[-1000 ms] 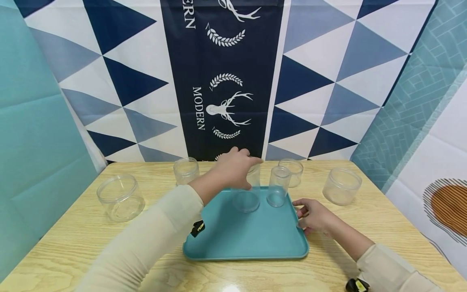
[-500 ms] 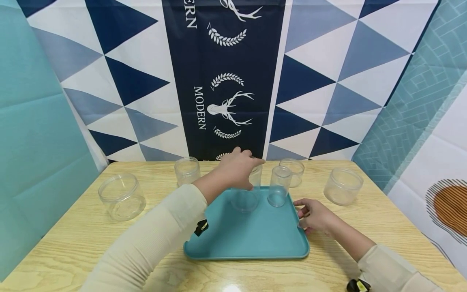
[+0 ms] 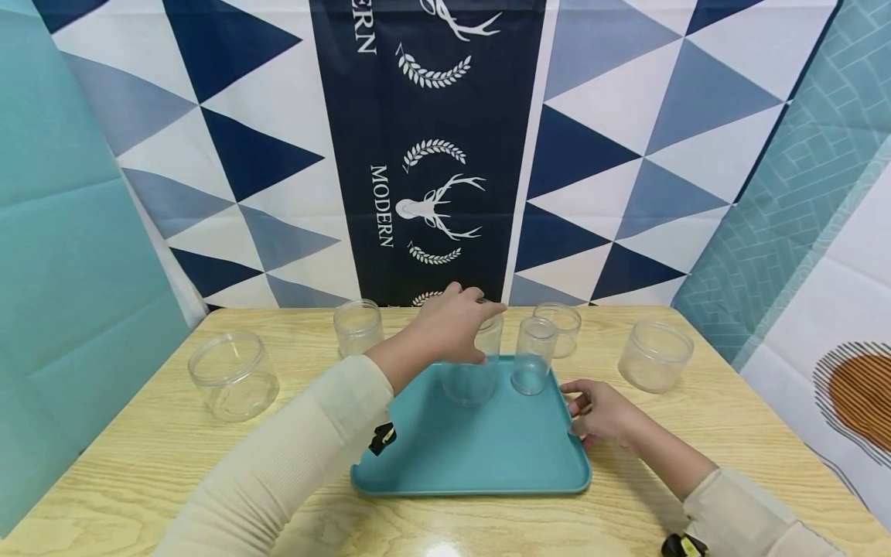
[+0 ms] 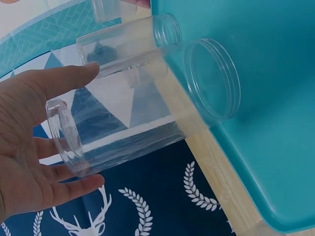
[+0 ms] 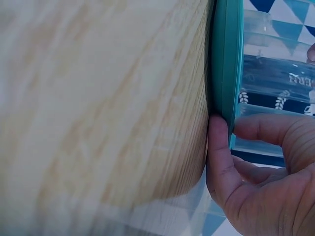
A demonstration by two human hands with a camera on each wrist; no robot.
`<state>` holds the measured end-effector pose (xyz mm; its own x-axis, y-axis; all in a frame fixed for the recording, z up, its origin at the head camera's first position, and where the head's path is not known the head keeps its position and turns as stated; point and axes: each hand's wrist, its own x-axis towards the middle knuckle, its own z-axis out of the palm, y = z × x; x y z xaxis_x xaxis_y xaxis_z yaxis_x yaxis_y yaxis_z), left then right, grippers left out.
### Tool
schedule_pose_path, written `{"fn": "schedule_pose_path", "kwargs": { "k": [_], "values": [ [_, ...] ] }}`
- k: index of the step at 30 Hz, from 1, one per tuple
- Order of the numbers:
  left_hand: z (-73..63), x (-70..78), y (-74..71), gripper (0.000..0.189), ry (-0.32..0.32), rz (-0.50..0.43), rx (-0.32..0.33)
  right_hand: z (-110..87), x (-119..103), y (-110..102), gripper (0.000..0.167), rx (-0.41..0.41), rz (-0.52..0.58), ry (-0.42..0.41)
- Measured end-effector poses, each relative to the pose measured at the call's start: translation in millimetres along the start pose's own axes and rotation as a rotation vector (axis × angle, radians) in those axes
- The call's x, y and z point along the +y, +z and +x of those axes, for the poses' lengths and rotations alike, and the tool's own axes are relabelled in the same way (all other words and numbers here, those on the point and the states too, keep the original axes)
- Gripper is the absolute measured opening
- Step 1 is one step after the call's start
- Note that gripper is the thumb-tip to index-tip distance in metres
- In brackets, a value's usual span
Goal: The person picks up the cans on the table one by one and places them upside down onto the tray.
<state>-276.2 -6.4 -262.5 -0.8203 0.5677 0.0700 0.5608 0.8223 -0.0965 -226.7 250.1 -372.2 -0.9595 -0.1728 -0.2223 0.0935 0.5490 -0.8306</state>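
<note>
A teal tray [image 3: 480, 456] lies on the wooden table. On its back part stands a tall clear plastic jar [image 4: 133, 115], seemingly upside down with its ringed rim on the tray. My left hand [image 3: 452, 325] grips this jar's upper end, the thumb on one side and fingers on the other; in the head view the hand covers part of it. A slimmer clear jar [image 3: 534, 356] stands on the tray just to the right. At the tray's right edge, my right hand [image 3: 605, 414] pinches the rim between thumb and fingers, as the right wrist view [image 5: 266, 182] shows.
Around the tray stand more clear jars: a wide one [image 3: 233, 379] on the left, one [image 3: 358, 329] at back left, one [image 3: 560, 329] behind the slim jar, and a wide one [image 3: 654, 356] on the right. A patterned cloth [image 3: 431, 155] hangs behind the table [image 3: 306, 534].
The tall jar's lower end shifts very slightly on the tray. Both hands stay essentially in place, and the whole head view drifts a little.
</note>
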Motion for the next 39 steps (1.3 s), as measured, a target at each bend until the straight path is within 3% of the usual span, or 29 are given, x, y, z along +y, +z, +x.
{"fn": "schedule_pose_path", "kwargs": {
  "k": [8,13,27,31,39],
  "values": [
    [-1.8,-0.3,-1.0,0.084,-0.001,0.006,-0.006,-1.4,-3.3,0.5,0.068,-0.001,-0.016,0.003],
    [-3.3,-1.7,1.1,0.083,-0.014,-0.046,-0.001,-2.4,-5.4,1.1,0.067,0.000,-0.034,0.002],
    [-19.4,-11.7,0.5,0.083,0.041,-0.152,0.094,-7.5,-7.9,0.8,0.054,0.025,-0.123,-0.043],
    [-28.2,-14.8,1.2,0.079,0.042,-0.180,0.144,-9.6,-9.4,0.7,0.051,0.053,-0.139,-0.060],
    [-45.9,-19.9,6.3,0.064,0.051,-0.238,0.329,-13.0,-11.7,-0.8,0.040,0.096,-0.226,-0.159]
  ]
}}
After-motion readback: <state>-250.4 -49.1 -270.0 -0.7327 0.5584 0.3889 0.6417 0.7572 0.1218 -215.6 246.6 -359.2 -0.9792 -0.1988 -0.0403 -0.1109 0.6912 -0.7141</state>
